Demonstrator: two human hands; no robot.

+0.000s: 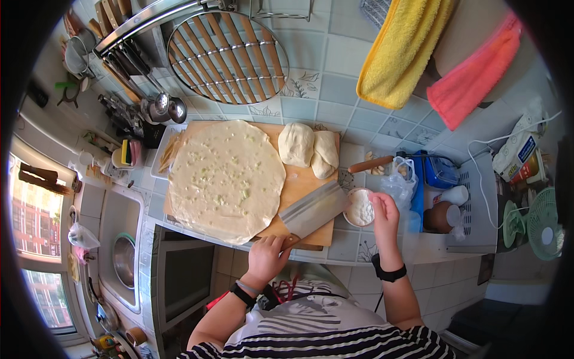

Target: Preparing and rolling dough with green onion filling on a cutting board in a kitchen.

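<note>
My left hand point(268, 260) grips the wooden handle of a cleaver point(316, 210). The wide blade slants up to the right over the wooden board point(298, 184), its far end by a small bowl of white flour point(360, 207). At the bowl's right rim, the pinched fingers of my right hand point(386, 213) hold the edge. A large round sheet of rolled dough point(226, 179), dotted with chopped scallion, covers the board's left side and hangs over its front edge. Two dough lumps, one rounded point(296, 144) and one folded point(325, 155), rest touching at the board's back right.
A rolling pin or wooden handle point(370, 164) lies right of the board, near a clear plastic bag point(399, 179). A white tray point(157, 157) stands at the left. Beyond it is a sink point(119, 211). Yellow point(399, 58) and pink towels point(475, 76) hang above.
</note>
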